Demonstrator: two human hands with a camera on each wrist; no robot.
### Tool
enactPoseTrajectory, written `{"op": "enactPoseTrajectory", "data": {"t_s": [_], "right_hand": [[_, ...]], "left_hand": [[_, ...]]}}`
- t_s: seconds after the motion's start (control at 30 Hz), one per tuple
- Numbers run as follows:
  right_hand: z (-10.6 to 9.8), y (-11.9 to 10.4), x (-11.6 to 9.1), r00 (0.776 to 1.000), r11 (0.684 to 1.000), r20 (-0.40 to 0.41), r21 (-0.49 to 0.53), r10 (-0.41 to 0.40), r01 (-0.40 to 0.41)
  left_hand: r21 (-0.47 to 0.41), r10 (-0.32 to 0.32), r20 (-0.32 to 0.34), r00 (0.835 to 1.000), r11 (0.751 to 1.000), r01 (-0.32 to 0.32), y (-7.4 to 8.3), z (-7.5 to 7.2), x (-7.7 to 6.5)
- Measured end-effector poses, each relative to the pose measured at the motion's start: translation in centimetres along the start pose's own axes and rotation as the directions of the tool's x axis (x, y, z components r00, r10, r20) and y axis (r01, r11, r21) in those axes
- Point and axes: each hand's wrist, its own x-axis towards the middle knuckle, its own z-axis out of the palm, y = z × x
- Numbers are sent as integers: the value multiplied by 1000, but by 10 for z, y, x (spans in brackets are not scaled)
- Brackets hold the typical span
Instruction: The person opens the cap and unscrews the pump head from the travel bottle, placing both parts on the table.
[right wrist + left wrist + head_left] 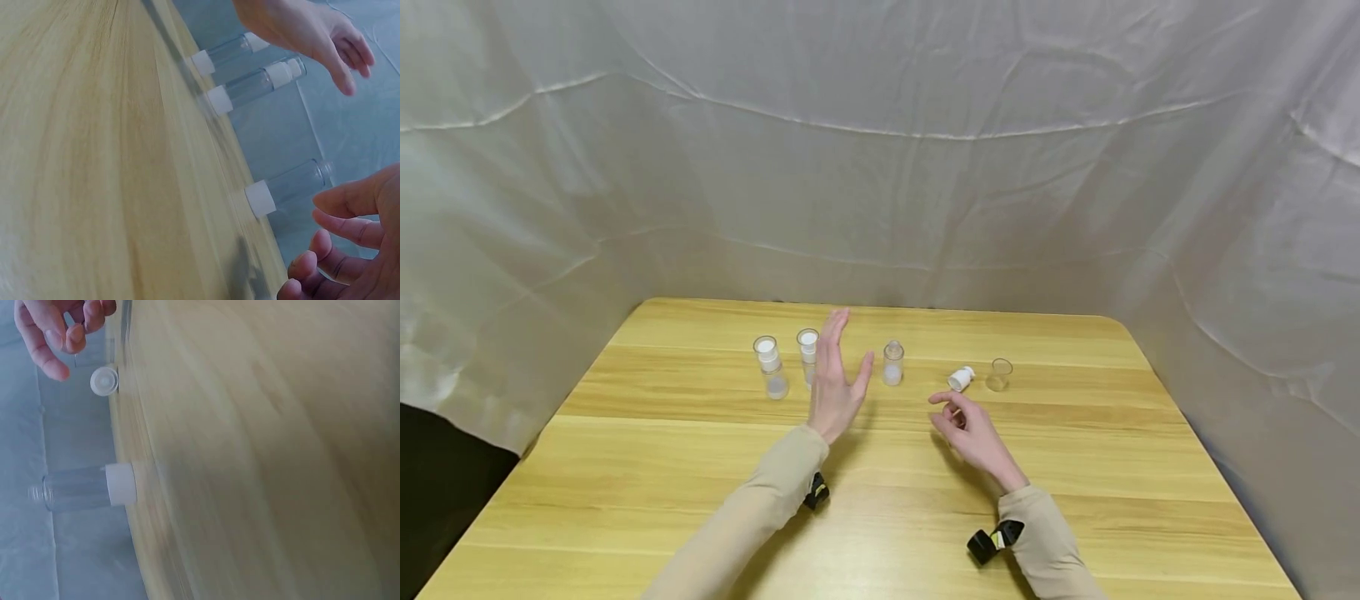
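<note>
My left hand [837, 387] hovers between two pump bottles and an uncapped bottle [892, 365], its fingers extended and thumb spread, holding nothing. That uncapped bottle is clear with a white base and stands upright, its bare neck up. Over the table to the right, my right hand [970, 433] has loosely bent fingers and holds nothing. Just beyond its fingertips a white pump head [960, 379] lies on its side. Beside the pump head is a clear cap [999, 375]. In the right wrist view the uncapped bottle [287, 189] appears close to the right thumb.
Two clear bottles with white pump tops, the left one [771, 367] and the right one [808, 350], stand upright at the left; my left hand partly covers the right one. Pale grey cloth [880, 200] hangs behind the wooden table [880, 533].
</note>
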Motion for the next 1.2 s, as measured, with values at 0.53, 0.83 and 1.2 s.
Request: {"op": "enactPoseTrajectory", "data": {"t_s": [0.53, 0.83, 1.2], "right_hand": [[0, 0, 0, 1000, 1000, 17, 20, -24, 24], [0, -5, -2, 1000, 1000, 17, 26, -19, 18], [1, -1, -2, 998, 999, 41, 32, -46, 44]], "left_hand": [[-51, -345, -77, 935, 938, 342, -21, -18, -8], [-92, -545, 24, 838, 834, 545, -24, -19, -13], [-108, -702, 180, 689, 682, 723, -37, -19, -20]]}}
